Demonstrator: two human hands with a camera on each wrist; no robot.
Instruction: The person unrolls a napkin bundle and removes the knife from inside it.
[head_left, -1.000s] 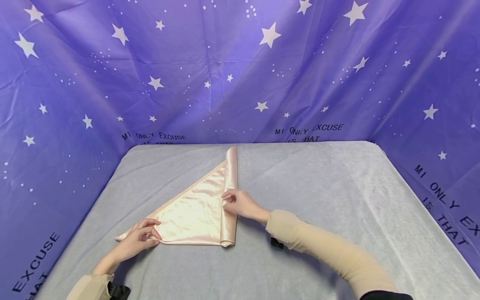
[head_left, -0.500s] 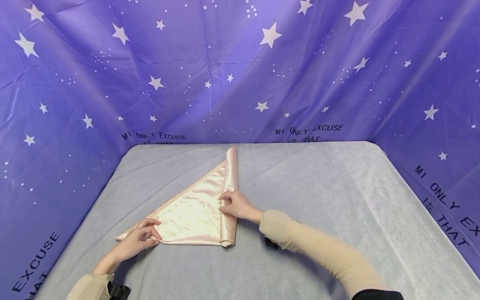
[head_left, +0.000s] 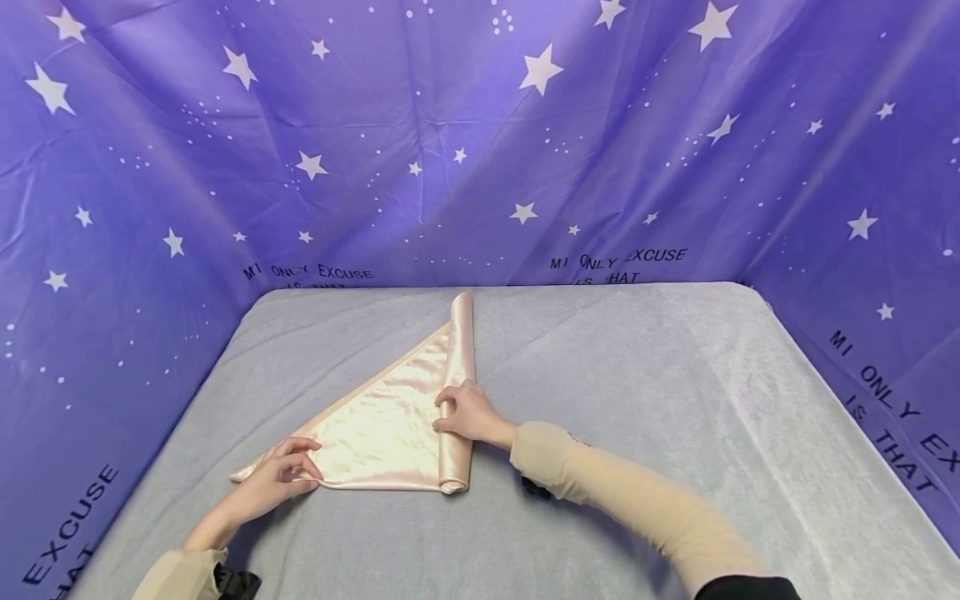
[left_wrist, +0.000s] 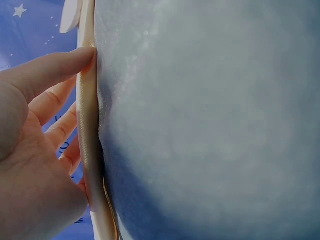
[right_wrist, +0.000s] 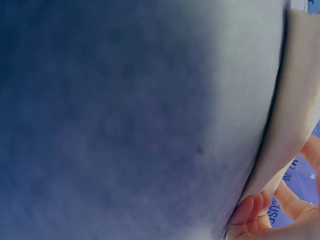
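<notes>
Hands (head_left: 262, 487) (head_left: 472, 415) touch cloth (head_left: 382, 425) edges, seemingly; table (head_left: 607, 367) spreads rightward.

Beige cloth left sleeve (head_left: 178, 575); matching right sleeve (head_left: 630, 493) meets black fabric (head_left: 746, 588) higher up; black unit (head_left: 240, 585) at each wrist.

Right wrist view: cloth (right_wrist: 296, 85) cut off, tabletop (right_wrist: 115, 105) seemingly blurred.

Left of centre we see a shiny pale pink cloth (head_left: 378, 425), its right side rolled; lower left, our left hand (head_left: 272, 482) touches it; mid-frame, our right hand (head_left: 472, 414) grips the roll (head_left: 462, 342); starry purple fabric (head_left: 420, 108) fills the top.
</notes>
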